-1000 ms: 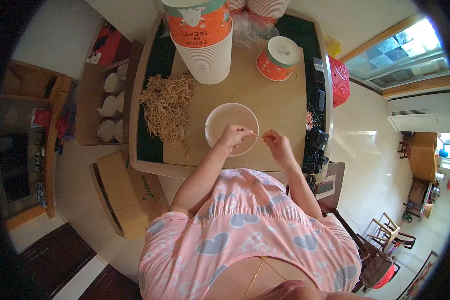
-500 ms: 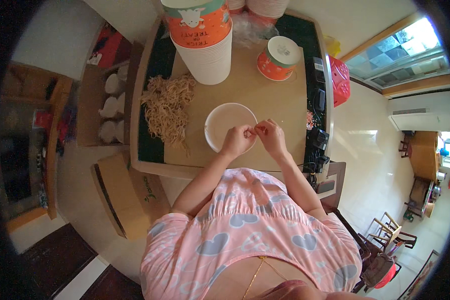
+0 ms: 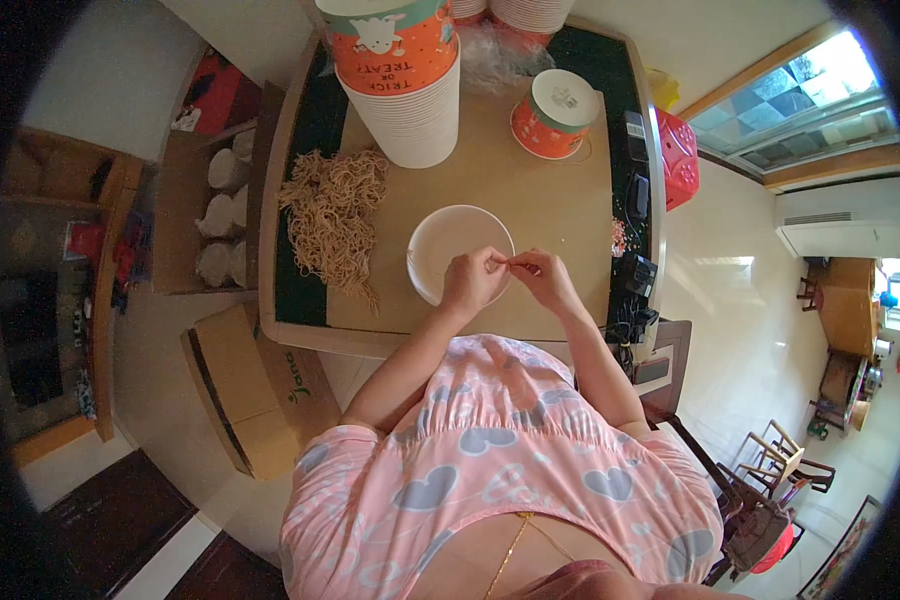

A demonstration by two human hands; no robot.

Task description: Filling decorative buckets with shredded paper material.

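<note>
A white round paper tub (image 3: 448, 232) rests on the table before me, its open mouth facing up. Over its right rim my left hand (image 3: 473, 280) is closed in a pinch. My right hand (image 3: 548, 282), fingers pinched too, meets it fingertip to fingertip just past the rim. Whatever sits between the fingertips is too small to make out. Left of the tub lies a tangled heap of beige cord (image 3: 332, 220). Farther back at the right, an orange and green paper tub (image 3: 558, 113) stands upside down, a thin cord loop beside it.
A tall stack of paper tubs (image 3: 402, 90) stands at the back left, with clear plastic wrap (image 3: 495, 60) beside it. Black devices and cables (image 3: 638, 275) line the table's right edge. A carton of white cups (image 3: 220, 215) and a flattened cardboard box (image 3: 255, 395) are on the left.
Both hands stay at the tub's right rim, fingertips still together. The right hand's fingers have shifted slightly and straightened toward the left hand. The view has moved a little.
</note>
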